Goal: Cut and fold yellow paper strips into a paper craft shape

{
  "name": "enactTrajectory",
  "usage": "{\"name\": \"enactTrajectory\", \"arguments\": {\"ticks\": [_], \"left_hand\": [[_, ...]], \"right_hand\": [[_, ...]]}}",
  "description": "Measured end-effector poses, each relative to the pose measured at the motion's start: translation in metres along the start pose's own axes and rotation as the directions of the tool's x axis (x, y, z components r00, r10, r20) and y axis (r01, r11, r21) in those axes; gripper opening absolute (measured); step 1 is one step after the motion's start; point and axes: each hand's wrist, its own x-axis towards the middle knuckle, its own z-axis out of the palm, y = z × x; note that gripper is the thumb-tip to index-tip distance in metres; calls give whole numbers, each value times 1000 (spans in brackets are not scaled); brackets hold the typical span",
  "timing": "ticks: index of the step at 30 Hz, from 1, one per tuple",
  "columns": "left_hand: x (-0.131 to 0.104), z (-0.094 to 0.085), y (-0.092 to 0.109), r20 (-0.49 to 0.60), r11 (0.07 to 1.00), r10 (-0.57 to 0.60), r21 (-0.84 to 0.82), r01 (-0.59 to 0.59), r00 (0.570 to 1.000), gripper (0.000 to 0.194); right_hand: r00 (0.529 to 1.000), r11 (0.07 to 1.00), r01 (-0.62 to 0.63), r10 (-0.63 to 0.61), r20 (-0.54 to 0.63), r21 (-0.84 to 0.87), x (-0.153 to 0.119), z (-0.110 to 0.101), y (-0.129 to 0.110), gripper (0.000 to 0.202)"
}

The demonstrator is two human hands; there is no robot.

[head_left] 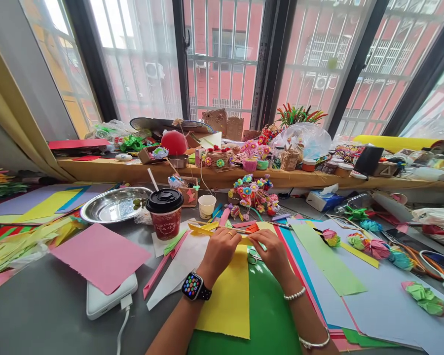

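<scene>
Both hands are together near the middle of the table, at the upper edge of a sheet of yellow paper (229,301). My left hand (221,250), with a smartwatch on its wrist, has its fingers closed on that edge. My right hand (269,252) pinches the same edge a little to the right. The edge looks folded or rolled between them. A thin stick (285,227) lies crosswise just behind the fingers; whether they touch it I cannot tell. Beyond my left hand is a folded yellow strip (203,229). Small green-handled scissors (252,256) are partly hidden between the hands.
A lidded drink cup (165,222) with a straw stands left of the hands, near a metal plate (96,204). Pink paper (101,254) covers part of a white power bank (113,298). Coloured sheets (388,315) and crumpled paper pieces (425,297) lie right. Crafts crowd the windowsill (222,177).
</scene>
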Motion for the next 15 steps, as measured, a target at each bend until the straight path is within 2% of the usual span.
{"name": "enactTrajectory", "arguments": {"ticks": [4,6,7,9,11,13,15], "left_hand": [[-2,-2,-9,-42,992,-119,-38,117,992,18],[-2,-5,-13,-50,958,-266,-130,257,963,18],[-1,-6,-14,-38,916,-353,-215,338,935,19],[0,-8,-14,34,759,-518,-442,478,855,20],[2,-9,-12,164,505,-617,-667,547,770,23],[4,-10,-10,308,232,-642,-795,560,702,27],[6,-9,-7,417,37,-616,-832,553,668,30]], "right_hand": [[983,990,-133,126,-134,-51,-1,-5,8,21],[946,970,-242,236,-224,3,-1,-7,10,23],[920,952,-297,305,-244,71,-1,-7,9,23],[875,881,-386,444,-194,274,0,-8,6,25],[857,761,-439,514,-31,478,2,-7,-1,28],[851,637,-472,509,126,609,4,-6,-8,29],[843,551,-498,490,224,670,5,-4,-15,29]]}}
